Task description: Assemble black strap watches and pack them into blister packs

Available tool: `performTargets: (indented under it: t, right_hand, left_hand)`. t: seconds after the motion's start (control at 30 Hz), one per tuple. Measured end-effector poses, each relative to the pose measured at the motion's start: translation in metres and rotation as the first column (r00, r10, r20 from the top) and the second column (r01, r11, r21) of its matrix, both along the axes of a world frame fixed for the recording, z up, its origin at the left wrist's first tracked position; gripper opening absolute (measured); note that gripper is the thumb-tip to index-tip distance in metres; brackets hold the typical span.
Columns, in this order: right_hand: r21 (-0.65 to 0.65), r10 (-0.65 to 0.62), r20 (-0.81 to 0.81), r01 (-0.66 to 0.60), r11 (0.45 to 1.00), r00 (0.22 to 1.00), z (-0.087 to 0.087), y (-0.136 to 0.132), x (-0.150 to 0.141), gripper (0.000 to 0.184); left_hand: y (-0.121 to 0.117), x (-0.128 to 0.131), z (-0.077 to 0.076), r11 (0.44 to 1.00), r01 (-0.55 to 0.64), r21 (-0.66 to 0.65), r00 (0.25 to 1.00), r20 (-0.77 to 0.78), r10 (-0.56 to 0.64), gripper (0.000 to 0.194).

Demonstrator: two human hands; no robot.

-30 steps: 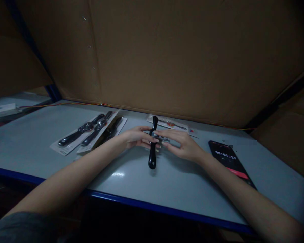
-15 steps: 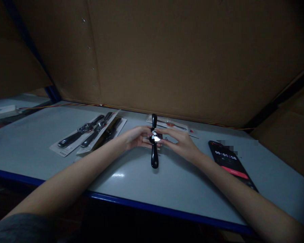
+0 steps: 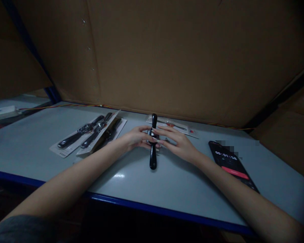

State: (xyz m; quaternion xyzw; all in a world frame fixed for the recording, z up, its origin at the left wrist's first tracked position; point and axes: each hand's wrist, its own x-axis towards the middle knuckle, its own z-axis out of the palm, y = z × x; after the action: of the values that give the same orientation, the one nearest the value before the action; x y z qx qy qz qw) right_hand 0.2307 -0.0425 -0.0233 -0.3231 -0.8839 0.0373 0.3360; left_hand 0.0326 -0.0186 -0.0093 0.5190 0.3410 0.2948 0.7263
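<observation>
A black spokeshave [image 3: 153,158], with a handle at each end and a metal middle, is held upright in my view over the table. My left hand [image 3: 138,137] grips its middle from the left, thumb across the front and fingers curled behind. From the right, my right hand [image 3: 178,141] has its fingertips on the same middle part, fingers fairly straight and slightly apart. Between them, the fingers cover most of the metal body. A small metal bit shows beside the right fingers, too blurred to name.
Several packaged spokeshaves [image 3: 87,130] lie at left on the grey table [image 3: 147,189]. Behind the hands is a clear packet [image 3: 178,125] with a thin tool. A phone [image 3: 231,162] showing a timer lies at right. Cardboard [image 3: 167,60] walls the back, with wires along its foot.
My left thumb has come over the front of the spokeshave's middle. The right fingers have spread a little, and the shiny metal face is more covered. The lower handle has swung slightly left.
</observation>
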Motion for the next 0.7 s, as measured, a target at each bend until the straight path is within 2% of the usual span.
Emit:
performTargets:
  t: [0.2,0.47,0.7]
  right_hand:
    - [0.016,-0.006,-0.004,0.006,1.000,1.000,0.0026,-0.0030,-0.0008,0.041]
    - [-0.039,0.026,-0.050,-0.028,0.999,0.998,0.0027,-0.0030,-0.0027,0.044]
    - [-0.063,-0.158,-0.219,0.148,0.987,0.963,0.0001,0.0044,-0.0014,0.035]
  left_hand:
    - [-0.0014,-0.0015,-0.0006,0.996,-0.016,0.088,1.000,0.010,0.015,0.045]
    - [-0.0037,0.0010,0.0007,0.997,-0.054,0.061,0.998,-0.032,0.056,0.047]
    - [-0.0049,0.0040,0.0020,0.995,-0.094,0.024,0.992,-0.083,0.096,0.050]
